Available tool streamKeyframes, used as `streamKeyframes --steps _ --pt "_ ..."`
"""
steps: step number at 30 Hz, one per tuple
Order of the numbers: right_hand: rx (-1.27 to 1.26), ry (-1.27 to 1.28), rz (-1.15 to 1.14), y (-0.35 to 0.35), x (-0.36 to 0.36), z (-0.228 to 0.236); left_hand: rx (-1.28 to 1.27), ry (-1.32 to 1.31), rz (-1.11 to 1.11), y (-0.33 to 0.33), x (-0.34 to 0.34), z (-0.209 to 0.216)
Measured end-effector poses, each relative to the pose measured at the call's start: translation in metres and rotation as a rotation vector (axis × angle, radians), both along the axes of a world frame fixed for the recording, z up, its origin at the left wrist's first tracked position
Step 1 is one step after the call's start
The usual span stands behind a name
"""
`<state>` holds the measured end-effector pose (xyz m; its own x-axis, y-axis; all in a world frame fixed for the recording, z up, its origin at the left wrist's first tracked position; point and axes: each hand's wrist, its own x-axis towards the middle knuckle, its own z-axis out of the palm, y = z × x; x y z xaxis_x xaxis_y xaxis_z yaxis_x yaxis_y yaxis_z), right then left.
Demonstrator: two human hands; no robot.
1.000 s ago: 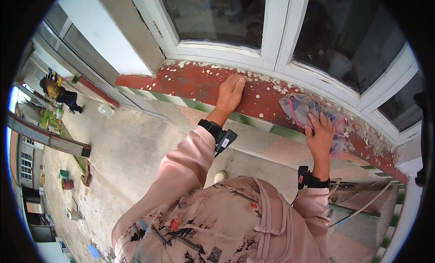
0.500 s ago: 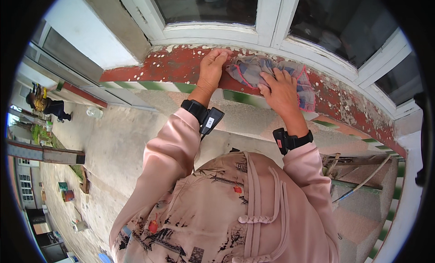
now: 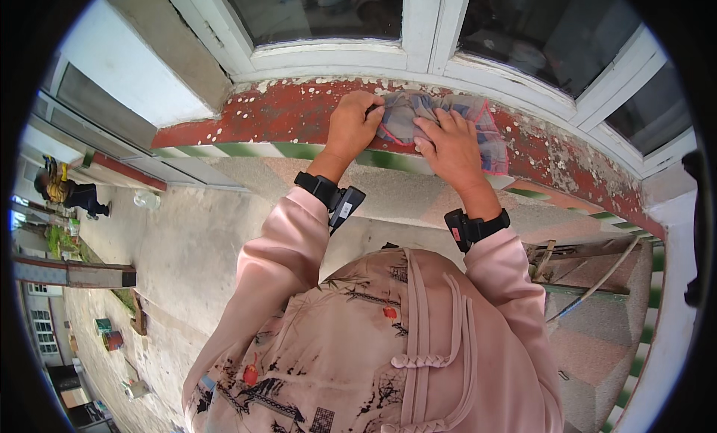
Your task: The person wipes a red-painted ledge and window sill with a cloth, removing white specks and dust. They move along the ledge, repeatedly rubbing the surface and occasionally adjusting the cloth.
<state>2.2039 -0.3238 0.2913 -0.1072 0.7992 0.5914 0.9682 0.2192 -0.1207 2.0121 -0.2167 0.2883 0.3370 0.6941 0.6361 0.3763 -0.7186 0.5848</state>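
A thin grey-blue checked cloth (image 3: pixel 485 138) with pink edging lies bunched on the red, paint-flecked window sill (image 3: pixel 272 108). My right hand (image 3: pixel 453 151) rests on top of it, fingers spread and slightly bent, pressing it to the sill. At the cloth's left end, my left hand (image 3: pixel 354 128) is closed, thumb and curled fingers around its edge; the fingertips are partly hidden. Each wrist carries a black strap with a small device.
White window frames (image 3: pixel 336 58) with dark glass rise behind the sill. A pale wall (image 3: pixel 138 71) bounds its left end. Below right, a stick (image 3: pixel 597 276) leans near boards. Far left, a person (image 3: pixel 63 188) stands in the yard, near a clear plastic container (image 3: pixel 147 199).
My left hand has turned and now meets the cloth's left edge. The right hand and cloth stay together, shifted slightly left in the picture, as the whole view has moved somewhat.
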Motion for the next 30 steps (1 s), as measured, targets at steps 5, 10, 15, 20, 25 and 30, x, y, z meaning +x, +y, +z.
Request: streamKeyframes --steps 5,10,15,20,25,30 --pt "0.016 -0.004 -0.011 0.001 -0.001 -0.003 0.039 0.046 0.015 -0.002 0.000 -0.001" --pt "0.000 0.007 -0.001 -0.001 -0.001 -0.001 0.065 0.073 0.035 -0.004 0.001 0.001" --pt "0.000 0.016 -0.003 -0.002 -0.002 0.000 0.069 0.082 0.041 -0.006 0.001 0.001" --pt "0.010 0.017 -0.007 0.000 0.000 0.000 0.062 0.088 0.043 -0.006 0.001 0.001" --pt "0.006 0.062 0.020 -0.003 0.007 0.002 0.030 0.119 0.042 -0.006 -0.002 0.002" --pt "-0.046 0.082 0.020 -0.009 0.022 0.003 0.039 0.097 0.031 -0.006 -0.003 0.002"
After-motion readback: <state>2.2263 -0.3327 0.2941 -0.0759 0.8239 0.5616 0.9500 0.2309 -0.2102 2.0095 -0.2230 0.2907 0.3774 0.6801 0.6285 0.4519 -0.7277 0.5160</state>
